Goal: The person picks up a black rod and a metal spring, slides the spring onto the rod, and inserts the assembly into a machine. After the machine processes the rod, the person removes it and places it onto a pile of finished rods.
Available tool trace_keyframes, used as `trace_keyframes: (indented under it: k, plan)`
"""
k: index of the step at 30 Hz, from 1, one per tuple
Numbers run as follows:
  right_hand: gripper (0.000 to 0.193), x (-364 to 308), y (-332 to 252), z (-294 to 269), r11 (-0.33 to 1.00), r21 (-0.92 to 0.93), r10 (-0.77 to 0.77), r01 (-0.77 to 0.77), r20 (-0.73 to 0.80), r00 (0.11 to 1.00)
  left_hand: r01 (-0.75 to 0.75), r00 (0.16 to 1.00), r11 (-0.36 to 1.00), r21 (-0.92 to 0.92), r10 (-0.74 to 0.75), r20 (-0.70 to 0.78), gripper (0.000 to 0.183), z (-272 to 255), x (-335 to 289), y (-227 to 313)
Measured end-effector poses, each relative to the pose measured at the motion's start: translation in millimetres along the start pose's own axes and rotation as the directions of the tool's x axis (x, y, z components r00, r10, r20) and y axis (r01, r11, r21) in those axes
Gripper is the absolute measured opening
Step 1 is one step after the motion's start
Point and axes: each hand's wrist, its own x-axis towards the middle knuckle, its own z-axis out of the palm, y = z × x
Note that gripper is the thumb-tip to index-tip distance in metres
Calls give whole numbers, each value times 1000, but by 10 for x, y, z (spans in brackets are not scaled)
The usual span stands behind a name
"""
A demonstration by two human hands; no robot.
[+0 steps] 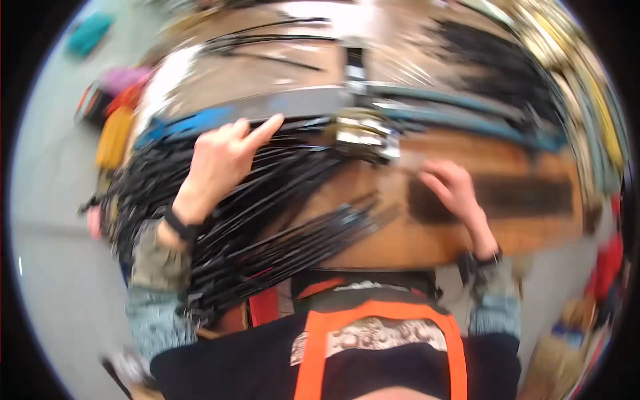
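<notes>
My left hand point(223, 160) is over a large heap of long thin black strands point(247, 207), which look like cables or rods. Its fingers are curled, one digit stretches right, and whatever lies in the grip is hidden. To the right, my right hand point(453, 189) hovers near a small device point(363, 133) with shiny metal and brass-coloured parts at the centre of the bench. Motion smears its bent fingers, so I cannot tell whether they pinch anything. A smaller black bundle point(333, 230) reaches across the bench's near side.
The wooden bench point(380, 250) has a dark rectangular patch point(493, 199) at right. Blue-grey rails point(460, 117) cross behind the device. More black strands point(490, 60) lie at the back right, on clear plastic. Yellow point(115, 137) and red point(127, 100) items stand left, coloured bundles point(593, 87) right.
</notes>
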Motion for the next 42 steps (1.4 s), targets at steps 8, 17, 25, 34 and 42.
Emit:
trace_keyframes:
  k: [8,17,25,34,42]
  plan:
    - [20,-170,-136,-166,957,286,8,55,-213,977,-142,974,941,-309,189,129,55,149,748,1461]
    - [21,-479,-77,-130,897,435,94,80,-366,926,-196,954,875,-443,274,119,40,-22,1044,1774]
    - [42,-467,-146,-473,894,-350,-409,280,-379,830,-165,945,860,-482,277,171,38,-135,1112,1865]
    - [48,-373,980,-1027,970,-205,-31,-130,-634,772,-341,940,869,-359,323,-111,41,-126,1965,1347]
    - [34,-551,1384,-1623,924,-375,-190,-72,-616,765,-403,880,852,-333,461,115,29,-20,2511,1737]
